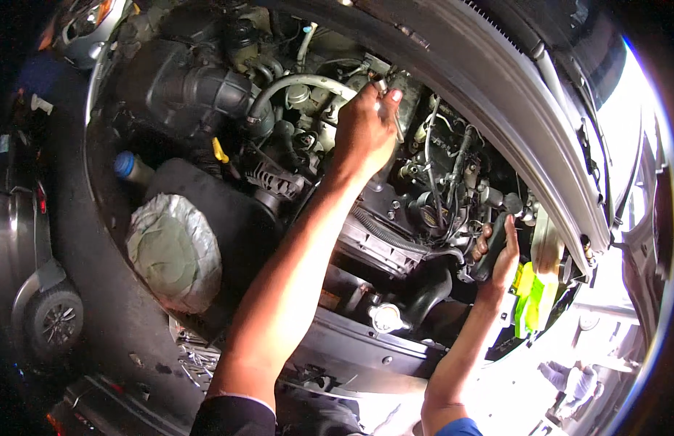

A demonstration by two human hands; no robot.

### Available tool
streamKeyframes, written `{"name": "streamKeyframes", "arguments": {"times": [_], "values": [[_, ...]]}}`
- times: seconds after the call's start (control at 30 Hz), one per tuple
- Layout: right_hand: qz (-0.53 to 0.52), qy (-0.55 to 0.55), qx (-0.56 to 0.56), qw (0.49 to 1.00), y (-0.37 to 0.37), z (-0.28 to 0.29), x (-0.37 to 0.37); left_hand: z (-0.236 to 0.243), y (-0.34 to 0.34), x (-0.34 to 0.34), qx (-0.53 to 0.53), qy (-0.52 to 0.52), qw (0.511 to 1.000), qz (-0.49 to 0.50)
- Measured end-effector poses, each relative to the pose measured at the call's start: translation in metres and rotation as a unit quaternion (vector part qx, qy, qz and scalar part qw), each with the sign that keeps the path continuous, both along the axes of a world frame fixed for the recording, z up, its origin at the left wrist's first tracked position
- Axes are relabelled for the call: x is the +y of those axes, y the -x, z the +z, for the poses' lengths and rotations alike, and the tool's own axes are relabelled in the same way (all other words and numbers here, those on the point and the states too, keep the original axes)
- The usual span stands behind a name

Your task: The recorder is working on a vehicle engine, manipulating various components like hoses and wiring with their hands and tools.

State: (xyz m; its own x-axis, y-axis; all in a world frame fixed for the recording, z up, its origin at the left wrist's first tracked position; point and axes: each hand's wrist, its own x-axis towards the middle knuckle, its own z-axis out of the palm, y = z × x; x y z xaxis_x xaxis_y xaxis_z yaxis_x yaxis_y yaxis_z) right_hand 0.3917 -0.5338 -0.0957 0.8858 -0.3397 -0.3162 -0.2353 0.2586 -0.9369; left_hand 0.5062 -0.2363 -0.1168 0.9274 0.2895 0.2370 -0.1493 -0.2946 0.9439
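Left hand (366, 131) is clutching a slim metal tool (381, 86), pointing far; right hand (505, 263) is gripping a black handle (495, 247), leaning far-right.

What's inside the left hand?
A shiny metal tool pokes out at the top of the left hand. The part inside the grip is covered, so I can't tell exactly what kind it is.

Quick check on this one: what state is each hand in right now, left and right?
Left hand: closed, holding a slim metal tool.
Right hand: closed around a dark elongated object; its kind cannot be told.
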Motion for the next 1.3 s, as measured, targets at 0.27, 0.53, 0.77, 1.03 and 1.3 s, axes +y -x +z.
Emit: {"name": "streamKeyframes", "arguments": {"times": [0.27,0.53,0.77,1.03,1.3], "values": [[0.001,0.040,-0.028,0.999,0.005,-0.002,0.012,0.002,-0.021,0.008,0.027,0.016,0.977,-0.212],[-0.006,0.110,-0.029,0.993,0.009,-0.007,0.026,-0.012,-0.028,0.031,-0.026,0.180,0.913,-0.364],[-0.042,0.323,-0.036,0.945,0.022,-0.021,-0.009,-0.010,-0.029,0.013,-0.005,0.072,0.942,-0.327],[-0.027,0.110,-0.050,0.992,0.055,0.005,0.099,-0.023,-0.022,0.019,0.026,-0.015,0.969,-0.245],[-0.030,0.106,-0.090,0.990,0.085,0.028,0.122,-0.038,-0.017,0.006,0.047,0.012,0.971,-0.233]]}}
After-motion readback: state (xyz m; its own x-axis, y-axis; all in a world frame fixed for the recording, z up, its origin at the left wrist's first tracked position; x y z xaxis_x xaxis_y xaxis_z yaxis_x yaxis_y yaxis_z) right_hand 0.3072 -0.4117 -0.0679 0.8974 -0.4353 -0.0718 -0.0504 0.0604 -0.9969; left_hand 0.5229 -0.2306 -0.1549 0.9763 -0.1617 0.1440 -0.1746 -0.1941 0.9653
